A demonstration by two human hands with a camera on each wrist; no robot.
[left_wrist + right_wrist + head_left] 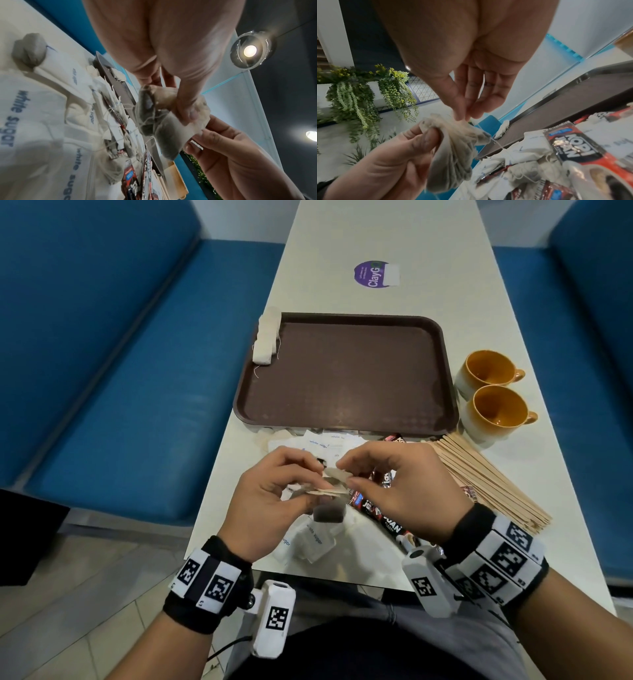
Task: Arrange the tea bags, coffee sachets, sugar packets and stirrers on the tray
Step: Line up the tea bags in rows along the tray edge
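Both hands on the tea bags, just above the table

Left hand (270, 501) pinches a fanned bunch of tea bags (453, 155) — right hand (400, 491) pinches its top edge; brown tray (346, 424) beyond.

The hands are covering the middle of the pile: the left hand (274, 498) and right hand (394, 491) are hiding most of the bunch of tea bags (453, 155) in the head view, and how many bags are in it is not showing. The coffee sachets (380, 508) are peeking out only in part, their print cut by the fingers. The sugar packets (315, 539) are lying half under the left hand. The left wrist view is blurring the nearest packets. The far sticker (373, 273) is too small to read fully. The stirrers (493, 481) are overlapping, count unclear.
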